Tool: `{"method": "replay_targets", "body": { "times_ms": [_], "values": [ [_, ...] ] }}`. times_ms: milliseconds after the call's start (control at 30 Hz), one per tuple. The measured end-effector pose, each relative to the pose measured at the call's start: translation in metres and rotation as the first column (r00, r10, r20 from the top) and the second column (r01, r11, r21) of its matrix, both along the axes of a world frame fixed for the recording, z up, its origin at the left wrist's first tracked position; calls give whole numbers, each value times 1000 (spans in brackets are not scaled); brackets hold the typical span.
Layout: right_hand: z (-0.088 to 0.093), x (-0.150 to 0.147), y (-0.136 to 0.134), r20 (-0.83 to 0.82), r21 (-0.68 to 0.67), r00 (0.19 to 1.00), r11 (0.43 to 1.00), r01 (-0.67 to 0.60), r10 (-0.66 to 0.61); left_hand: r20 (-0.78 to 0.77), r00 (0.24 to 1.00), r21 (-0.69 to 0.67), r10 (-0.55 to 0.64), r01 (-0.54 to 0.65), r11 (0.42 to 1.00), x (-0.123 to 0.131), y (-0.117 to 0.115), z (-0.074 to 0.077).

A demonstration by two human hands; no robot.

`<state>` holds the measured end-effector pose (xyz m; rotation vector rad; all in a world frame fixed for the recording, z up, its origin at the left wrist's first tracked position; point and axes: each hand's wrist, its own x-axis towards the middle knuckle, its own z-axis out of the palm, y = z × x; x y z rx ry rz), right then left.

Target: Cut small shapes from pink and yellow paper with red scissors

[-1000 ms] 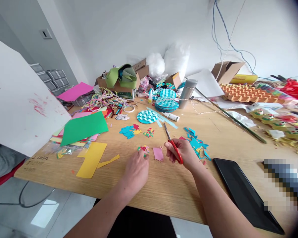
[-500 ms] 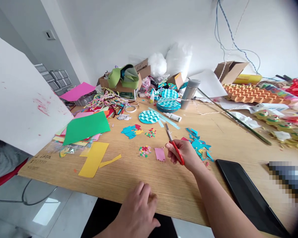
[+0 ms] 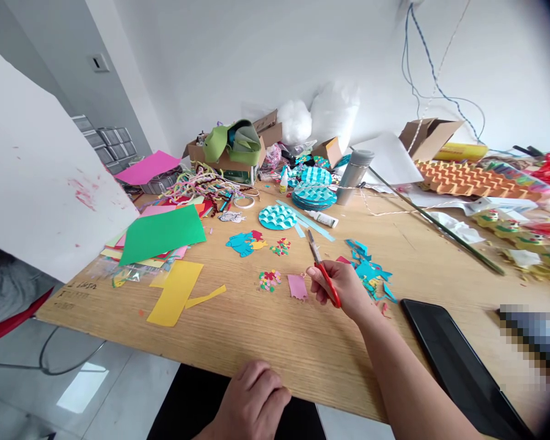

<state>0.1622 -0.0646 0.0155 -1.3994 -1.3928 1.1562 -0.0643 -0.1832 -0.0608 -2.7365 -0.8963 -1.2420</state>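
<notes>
My right hand (image 3: pixel 341 287) is closed round red-handled scissors (image 3: pixel 323 272), their blades closed and pointing away from me over the wooden table (image 3: pixel 302 342). Just left of that hand lie a small pink paper piece (image 3: pixel 297 286) and a cluster of tiny coloured paper bits (image 3: pixel 269 280). My left hand (image 3: pixel 252 403) hangs below the table's near edge with its fingers curled in; whether anything is inside them is hidden. Blue paper scraps (image 3: pixel 366 269) lie just beyond my right hand.
A black tablet (image 3: pixel 458 366) lies at the right near edge. Green paper (image 3: pixel 162 234) and yellow paper (image 3: pixel 174 293) lie left. Blue patterned discs (image 3: pixel 277 216), a glue tube (image 3: pixel 321 217), a metal bottle (image 3: pixel 352 177), cardboard boxes and a white board (image 3: pixel 32 177) crowd the back and left.
My left hand has left the coloured paper bits and drawn back over the near edge, curling below the table. The right hand with the scissors has stayed in place.
</notes>
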Motion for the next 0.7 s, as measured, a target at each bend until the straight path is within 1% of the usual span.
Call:
{"method": "replay_targets", "body": {
  "times_ms": [67,100,167,200,233,267,300,333,367,400,433,467,533,600,700],
  "values": [
    [0,0,0,6,0,1000,1000,1,-1,18,1000,-40,-14,14,999,1,-2,-2],
    [-1,0,0,4,-2,1000,1000,3,-3,35,999,-72,-21,23,997,1,-2,-1],
    [-2,1,0,-11,-8,1000,1000,3,-3,96,995,-189,-26,44,981,3,-1,9],
    [-2,1,0,-25,-13,1000,1000,-2,1,137,990,-292,-27,66,954,3,2,17],
    [-2,0,-1,-43,-18,999,1000,-13,12,199,980,-413,9,75,908,5,7,28],
    [-2,-1,-1,-62,-19,998,999,-30,29,269,961,-539,60,99,836,6,15,39],
    [-1,-2,-2,-77,-18,996,998,-53,52,307,940,-693,149,113,712,9,26,51],
    [1,-4,-3,-93,-10,993,997,-78,77,350,909,-808,225,171,564,12,39,62],
    [2,-6,-5,-107,4,989,995,-99,99,409,858,-869,310,263,419,17,54,72],
    [4,-9,-6,-121,21,985,993,-120,122,472,790,-874,392,364,321,22,69,80],
    [6,-11,-7,-149,48,980,991,-123,129,531,722,-847,444,460,265,28,84,85],
    [8,-14,-8,-170,64,976,990,-127,136,578,674,-810,461,542,224,35,98,89],
    [9,-16,-8,-193,90,972,989,-120,136,626,626,-751,465,645,142,48,118,91],
    [7,-16,-6,-226,125,969,990,-70,97,629,622,-734,467,673,91,59,130,90],
    [2,-12,-2,-261,152,965,988,29,12,613,629,-739,479,670,67,70,137,85]
  ]
}}
